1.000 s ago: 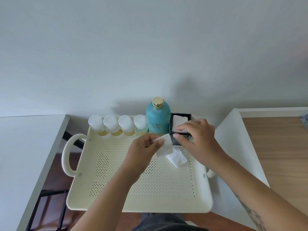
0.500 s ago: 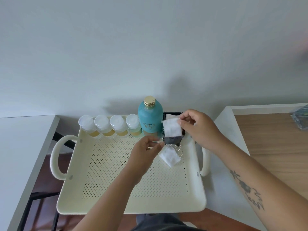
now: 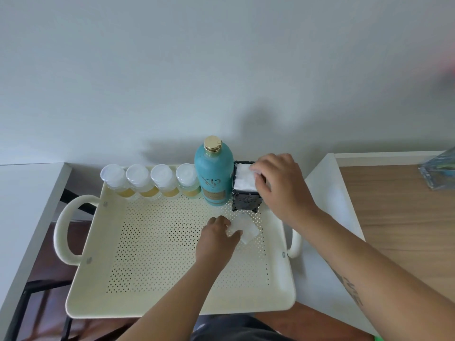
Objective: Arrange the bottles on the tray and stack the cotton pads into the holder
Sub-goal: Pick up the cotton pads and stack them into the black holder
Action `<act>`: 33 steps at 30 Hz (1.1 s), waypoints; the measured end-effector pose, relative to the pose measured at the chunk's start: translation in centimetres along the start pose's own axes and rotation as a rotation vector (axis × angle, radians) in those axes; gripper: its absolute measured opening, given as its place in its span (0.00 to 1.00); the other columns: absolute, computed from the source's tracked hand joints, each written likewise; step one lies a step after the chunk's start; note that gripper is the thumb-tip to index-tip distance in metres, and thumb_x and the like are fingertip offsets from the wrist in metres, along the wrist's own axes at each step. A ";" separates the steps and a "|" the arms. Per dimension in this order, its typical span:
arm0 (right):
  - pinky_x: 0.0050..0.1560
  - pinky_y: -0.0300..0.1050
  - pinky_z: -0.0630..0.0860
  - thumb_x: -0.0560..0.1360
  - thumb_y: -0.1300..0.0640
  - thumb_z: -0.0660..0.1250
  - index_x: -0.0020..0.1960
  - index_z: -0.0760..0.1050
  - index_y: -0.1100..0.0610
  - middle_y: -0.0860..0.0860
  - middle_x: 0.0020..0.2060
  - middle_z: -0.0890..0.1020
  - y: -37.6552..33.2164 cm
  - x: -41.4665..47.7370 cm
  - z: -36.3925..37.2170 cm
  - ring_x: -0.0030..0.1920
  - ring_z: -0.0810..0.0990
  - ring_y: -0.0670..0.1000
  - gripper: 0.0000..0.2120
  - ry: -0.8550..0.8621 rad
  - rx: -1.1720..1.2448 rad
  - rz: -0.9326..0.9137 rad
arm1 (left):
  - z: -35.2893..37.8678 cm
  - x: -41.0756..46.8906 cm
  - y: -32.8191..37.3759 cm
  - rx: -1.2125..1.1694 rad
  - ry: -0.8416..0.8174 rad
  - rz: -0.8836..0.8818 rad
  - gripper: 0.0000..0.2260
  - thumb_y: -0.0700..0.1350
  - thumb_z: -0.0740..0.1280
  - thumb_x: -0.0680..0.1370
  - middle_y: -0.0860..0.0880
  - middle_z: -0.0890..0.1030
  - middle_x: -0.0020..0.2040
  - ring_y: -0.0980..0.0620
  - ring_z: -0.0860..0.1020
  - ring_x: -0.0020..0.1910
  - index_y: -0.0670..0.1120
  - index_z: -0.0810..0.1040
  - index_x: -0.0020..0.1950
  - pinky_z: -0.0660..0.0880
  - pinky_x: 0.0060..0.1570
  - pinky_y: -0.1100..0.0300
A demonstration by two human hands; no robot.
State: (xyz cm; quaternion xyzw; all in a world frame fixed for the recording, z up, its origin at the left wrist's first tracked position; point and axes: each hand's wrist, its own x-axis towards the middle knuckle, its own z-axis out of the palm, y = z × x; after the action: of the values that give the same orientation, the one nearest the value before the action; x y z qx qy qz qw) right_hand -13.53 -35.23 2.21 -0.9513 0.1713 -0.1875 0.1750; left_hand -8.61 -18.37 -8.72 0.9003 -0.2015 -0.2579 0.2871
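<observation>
Holder (image 3: 245, 199) full of pads; right hand (image 3: 280, 185) grip pressing top pad (image 3: 243, 177); left hand (image 3: 218, 238) grip pinching loose pads (image 3: 247, 230) on tray (image 3: 157, 303)

The teal bottle (image 3: 213, 172) bears cursive script, perhaps unreadable.

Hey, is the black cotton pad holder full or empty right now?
Looks full: white pads reach the rim of the black holder, where the right hand presses them. Depth below is hidden.

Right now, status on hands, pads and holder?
Right hand pressing pad into black holder. Left hand pinching loose cotton pads on tray. Bottles lined along back; nothing blocking.
</observation>
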 end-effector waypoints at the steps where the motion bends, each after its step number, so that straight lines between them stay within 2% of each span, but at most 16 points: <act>1: 0.51 0.52 0.72 0.76 0.58 0.63 0.52 0.79 0.55 0.48 0.51 0.81 -0.1 -0.3 0.1 0.52 0.73 0.56 0.08 -0.019 -0.015 -0.054 | 0.2 0.0 0.2 0.016 0.001 -0.005 0.16 0.56 0.70 0.74 0.51 0.76 0.52 0.50 0.77 0.53 0.49 0.77 0.57 0.78 0.50 0.50; 5: 0.63 0.51 0.68 0.77 0.53 0.61 0.59 0.78 0.53 0.47 0.59 0.80 -0.1 -1.0 0.8 0.64 0.72 0.55 0.13 -0.123 -0.090 -0.145 | 0.6 0.1 0.4 0.067 0.012 -0.021 0.16 0.55 0.70 0.74 0.51 0.77 0.53 0.49 0.75 0.54 0.49 0.76 0.57 0.78 0.49 0.50; 8: 0.72 0.53 0.61 0.79 0.51 0.58 0.59 0.78 0.55 0.49 0.60 0.80 0.4 -1.0 1.0 0.68 0.71 0.55 0.15 -0.205 -0.218 -0.195 | 0.5 0.2 0.3 0.085 -0.002 -0.002 0.13 0.52 0.69 0.76 0.50 0.77 0.53 0.48 0.76 0.54 0.47 0.77 0.56 0.78 0.49 0.50; 10: 0.74 0.56 0.56 0.80 0.49 0.54 0.58 0.78 0.54 0.48 0.60 0.80 0.6 -1.1 1.0 0.70 0.70 0.54 0.17 -0.245 -0.292 -0.229 | 0.3 0.1 0.2 0.107 -0.009 0.006 0.08 0.49 0.66 0.77 0.50 0.78 0.51 0.48 0.77 0.52 0.47 0.78 0.53 0.79 0.47 0.50; 13: 0.75 0.57 0.54 0.79 0.47 0.54 0.59 0.78 0.55 0.49 0.60 0.80 0.7 -1.1 0.8 0.70 0.70 0.53 0.19 -0.260 -0.335 -0.265 | -0.2 -0.1 -0.1 0.100 -0.007 -0.002 0.04 0.46 0.64 0.77 0.51 0.78 0.48 0.49 0.78 0.48 0.48 0.79 0.48 0.80 0.44 0.50; 16: 0.74 0.55 0.57 0.78 0.49 0.58 0.57 0.78 0.56 0.50 0.58 0.81 0.7 -1.1 0.7 0.64 0.75 0.53 0.16 -0.167 -0.298 -0.274 | -0.5 -0.1 -0.3 0.043 -0.007 -0.040 0.04 0.48 0.65 0.76 0.52 0.79 0.47 0.51 0.78 0.45 0.49 0.77 0.47 0.79 0.44 0.53; 20: 0.74 0.51 0.58 0.78 0.50 0.60 0.58 0.77 0.57 0.50 0.56 0.80 1.0 -1.3 0.8 0.59 0.77 0.52 0.15 -0.137 -0.239 -0.278 | -0.3 -0.3 -0.1 -0.022 0.022 -0.029 0.14 0.57 0.68 0.74 0.54 0.77 0.48 0.53 0.77 0.47 0.50 0.74 0.52 0.76 0.43 0.57; 23: 0.75 0.52 0.55 0.78 0.48 0.59 0.55 0.78 0.55 0.48 0.54 0.81 1.1 -1.4 1.1 0.59 0.77 0.50 0.15 -0.188 -0.254 -0.287 | 0.6 0.0 0.6 -0.038 0.031 -0.004 0.15 0.57 0.69 0.74 0.52 0.78 0.51 0.51 0.77 0.51 0.48 0.76 0.54 0.77 0.49 0.53; 28: 0.75 0.53 0.54 0.77 0.45 0.58 0.53 0.78 0.54 0.47 0.53 0.81 1.1 -1.3 1.6 0.60 0.76 0.50 0.17 -0.198 -0.296 -0.299 | 1.6 0.3 1.5 -0.015 0.049 0.003 0.08 0.49 0.67 0.77 0.49 0.78 0.51 0.48 0.78 0.51 0.46 0.78 0.52 0.79 0.49 0.48; 33: 0.74 0.54 0.58 0.77 0.47 0.59 0.56 0.78 0.55 0.48 0.55 0.80 1.3 -1.4 1.7 0.61 0.76 0.51 0.16 -0.151 -0.228 -0.310 | 0.3 -0.2 0.3 -0.141 0.050 -0.006 0.04 0.48 0.68 0.77 0.53 0.80 0.47 0.53 0.78 0.43 0.49 0.77 0.48 0.76 0.42 0.58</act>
State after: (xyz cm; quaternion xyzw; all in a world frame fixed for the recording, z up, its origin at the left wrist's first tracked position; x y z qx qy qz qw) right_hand -14.41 -35.36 -0.19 -0.9912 0.0294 -0.1196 0.0478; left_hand -9.01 -18.59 -8.63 0.8847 -0.1727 -0.2497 0.3538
